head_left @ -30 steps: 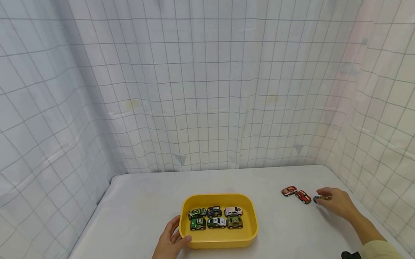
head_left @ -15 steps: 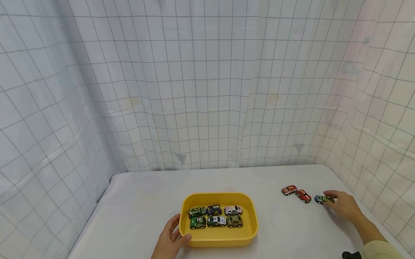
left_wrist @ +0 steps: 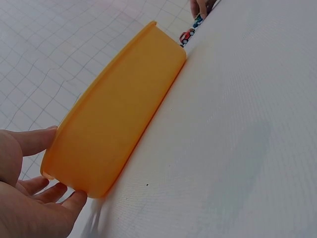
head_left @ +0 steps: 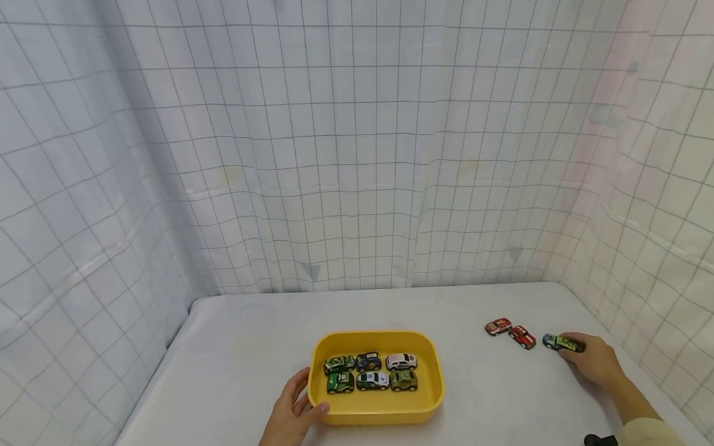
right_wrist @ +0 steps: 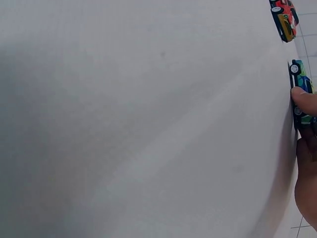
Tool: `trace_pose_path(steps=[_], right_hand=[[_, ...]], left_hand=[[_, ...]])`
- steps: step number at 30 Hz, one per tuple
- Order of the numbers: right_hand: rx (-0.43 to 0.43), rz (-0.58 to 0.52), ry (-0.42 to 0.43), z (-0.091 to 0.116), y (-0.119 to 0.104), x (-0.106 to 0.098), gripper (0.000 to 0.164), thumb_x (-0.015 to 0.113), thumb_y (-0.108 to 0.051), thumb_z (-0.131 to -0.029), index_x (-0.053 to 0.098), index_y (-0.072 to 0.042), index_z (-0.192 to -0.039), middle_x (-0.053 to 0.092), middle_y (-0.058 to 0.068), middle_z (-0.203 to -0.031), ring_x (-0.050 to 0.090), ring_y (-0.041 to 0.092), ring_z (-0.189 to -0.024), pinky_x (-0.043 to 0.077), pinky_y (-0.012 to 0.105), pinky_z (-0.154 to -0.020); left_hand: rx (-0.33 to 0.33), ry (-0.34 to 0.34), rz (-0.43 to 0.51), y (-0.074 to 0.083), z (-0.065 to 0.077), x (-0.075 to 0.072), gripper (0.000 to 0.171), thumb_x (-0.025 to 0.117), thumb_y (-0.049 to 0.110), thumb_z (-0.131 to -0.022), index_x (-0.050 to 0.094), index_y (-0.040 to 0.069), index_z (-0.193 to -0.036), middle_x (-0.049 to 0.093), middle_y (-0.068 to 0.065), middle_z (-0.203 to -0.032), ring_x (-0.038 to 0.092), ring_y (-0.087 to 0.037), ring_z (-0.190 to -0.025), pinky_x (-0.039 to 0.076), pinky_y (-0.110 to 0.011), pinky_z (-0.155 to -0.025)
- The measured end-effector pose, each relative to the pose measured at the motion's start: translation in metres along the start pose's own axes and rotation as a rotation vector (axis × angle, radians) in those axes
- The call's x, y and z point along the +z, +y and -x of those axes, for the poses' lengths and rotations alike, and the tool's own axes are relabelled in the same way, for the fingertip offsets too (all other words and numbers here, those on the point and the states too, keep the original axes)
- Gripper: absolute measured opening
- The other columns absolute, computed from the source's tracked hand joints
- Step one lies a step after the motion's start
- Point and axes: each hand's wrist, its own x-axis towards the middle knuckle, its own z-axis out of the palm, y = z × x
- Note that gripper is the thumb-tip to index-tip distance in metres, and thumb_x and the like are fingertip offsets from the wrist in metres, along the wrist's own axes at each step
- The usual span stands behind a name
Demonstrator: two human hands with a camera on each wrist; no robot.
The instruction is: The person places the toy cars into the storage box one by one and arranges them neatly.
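Observation:
A yellow plastic tray (head_left: 379, 410) stands on the white table with several small toy cars in two rows inside. My left hand (head_left: 285, 419) holds its near left corner; in the left wrist view the thumb and fingertips (left_wrist: 75, 199) touch the orange-looking wall. Far to the right, a blue-and-green toy car (head_left: 562, 343) stands on the table between the thumb and fingers of my right hand (head_left: 594, 359). The right wrist view has the thumb against the side of that car (right_wrist: 300, 82); the other fingers are mostly hidden.
Two red toy cars, one angled (head_left: 522, 337) and one farther left (head_left: 498, 327), stand between the tray and my right hand. Grid-patterned white curtains (head_left: 343, 183) enclose the table's back and sides. Something black (head_left: 600, 442) shows beside the right sleeve.
My right hand has shifted slightly right along the blue-and-green car, showing more of it, and its fingers have come round the rear end. The left hand and tray stay put.

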Motion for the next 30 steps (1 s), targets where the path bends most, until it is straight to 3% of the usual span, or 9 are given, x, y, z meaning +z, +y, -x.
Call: trace_pose_path(steps=[12,30], right_hand=[[0.024,-0.098,0.038,0.003,-0.006,-0.003,0.047,0.072,-0.016,-0.095,0.059,0.013,-0.13,0.058,0.038,-0.126,0.055,0.053,-0.114,0.046,0.066,-0.094],[-0.06,-0.12,0.063,-0.001,-0.037,-0.002,0.043,0.072,-0.013,-0.096,0.06,0.012,-0.129,0.059,0.038,-0.128,0.049,0.06,-0.123,0.043,0.07,-0.099]], left_hand=[[-0.002,-0.003,0.013,0.003,0.003,0.001,0.089,0.077,0.004,-0.092,0.022,-0.001,-0.161,0.019,-0.032,-0.164,0.029,-0.051,-0.147,0.043,-0.057,-0.11],[0.003,-0.011,0.029,0.004,0.004,0.001,0.088,0.076,0.003,-0.092,0.022,-0.002,-0.161,0.018,-0.033,-0.164,0.027,-0.051,-0.147,0.043,-0.057,-0.11]])
